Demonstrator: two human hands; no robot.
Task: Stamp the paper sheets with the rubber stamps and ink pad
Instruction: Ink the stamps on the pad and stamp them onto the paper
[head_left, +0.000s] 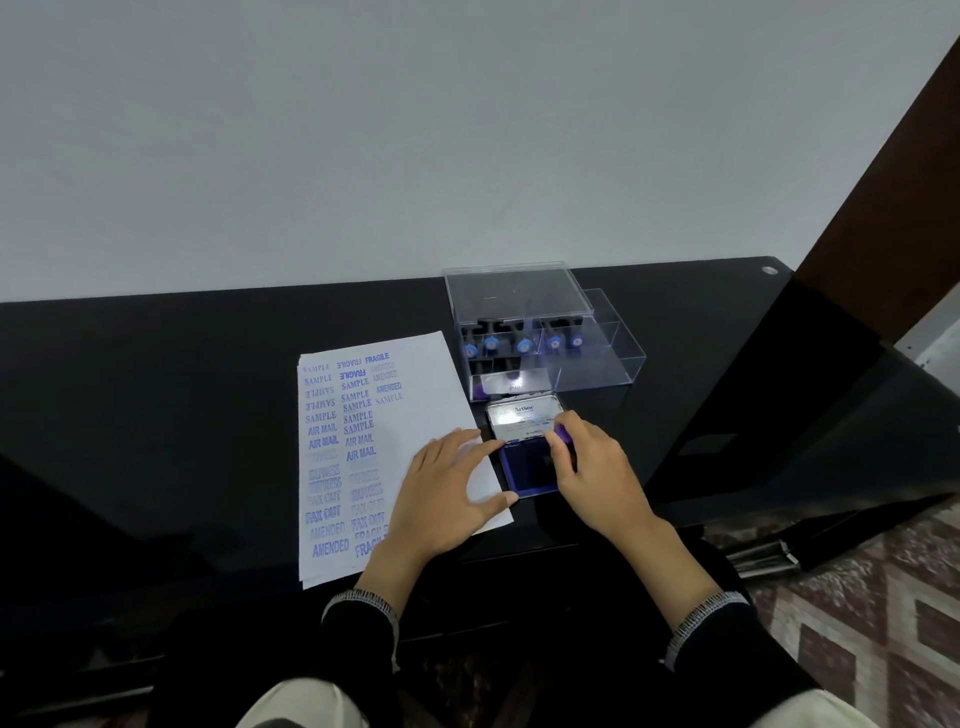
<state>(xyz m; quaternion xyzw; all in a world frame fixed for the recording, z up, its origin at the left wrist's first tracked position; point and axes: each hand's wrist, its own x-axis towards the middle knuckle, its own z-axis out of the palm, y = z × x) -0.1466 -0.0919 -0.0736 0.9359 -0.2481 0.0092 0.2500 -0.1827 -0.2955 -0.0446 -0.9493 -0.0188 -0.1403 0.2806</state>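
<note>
Right hand (582, 457) pinches stamp (562, 434) on ink pad (524, 470); left hand (447, 488) fingers wide, steadying pad & paper (415, 395). Risk: too much ink, print smudges.

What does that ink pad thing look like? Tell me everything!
The small rectangular ink pad tin lies open on the black table, right of the white stamped paper sheets. Its shiny lid, labelled Artline, tilts back. The pad inside is dark blue-purple. The left hand touches its left edge; the right hand presses a purple stamp into it.

Stamp (562, 435) mostly hidden inside right hand (597, 467); faces of boxed stamps (522, 344) too small to read
</note>
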